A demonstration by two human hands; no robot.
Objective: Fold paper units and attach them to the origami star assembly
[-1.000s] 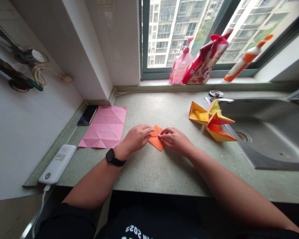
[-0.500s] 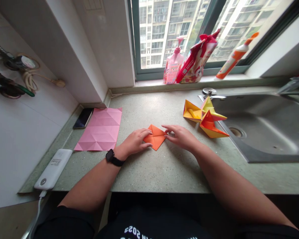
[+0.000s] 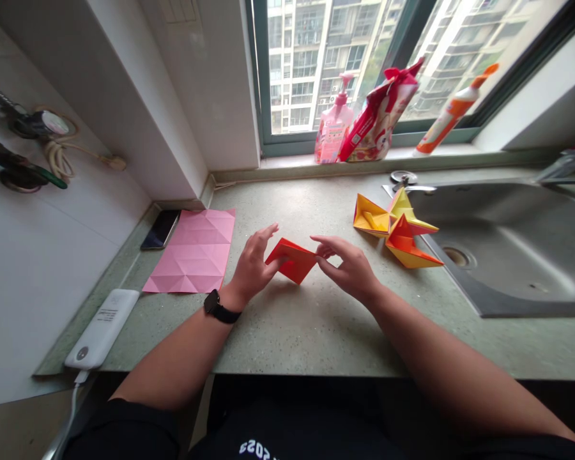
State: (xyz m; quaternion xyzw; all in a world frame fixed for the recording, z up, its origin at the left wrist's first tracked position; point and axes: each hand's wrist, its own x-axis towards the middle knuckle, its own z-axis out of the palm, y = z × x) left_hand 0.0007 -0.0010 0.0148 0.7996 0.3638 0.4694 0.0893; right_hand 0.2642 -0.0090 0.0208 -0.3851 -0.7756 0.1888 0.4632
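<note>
In the head view, the folded orange-red paper (image 3: 294, 263) is tilted up over the pale speckled counter (image 3: 306, 332), between the two hands and roughly central along the near stretch of worktop; the left hand (image 3: 255, 263) lays its thumb across the paper's near face, with the index finger raised and spread away from the thumb; whether its other fingers grip the paper from behind I cannot tell; the right hand (image 3: 345, 263) pinches the paper's right corner between thumb and a finger, its index finger reaching out above that corner; the hands themselves are apart, and a black watch (image 3: 213, 303) sits on the left wrist; left of the left hand lies a creased pink sheet (image 3: 194, 249), just beside a dark phone (image 3: 160, 230), with a white power bank (image 3: 103, 329) nearer the front edge, a cable plugged into it; to the right, a yellow-and-orange folded paper piece (image 3: 414, 259) with pointed arms rests by the steel sink (image 3: 496, 306); a pink pump bottle (image 3: 334, 134) stands on the windowsill, beside a red bag (image 3: 383, 118).
</note>
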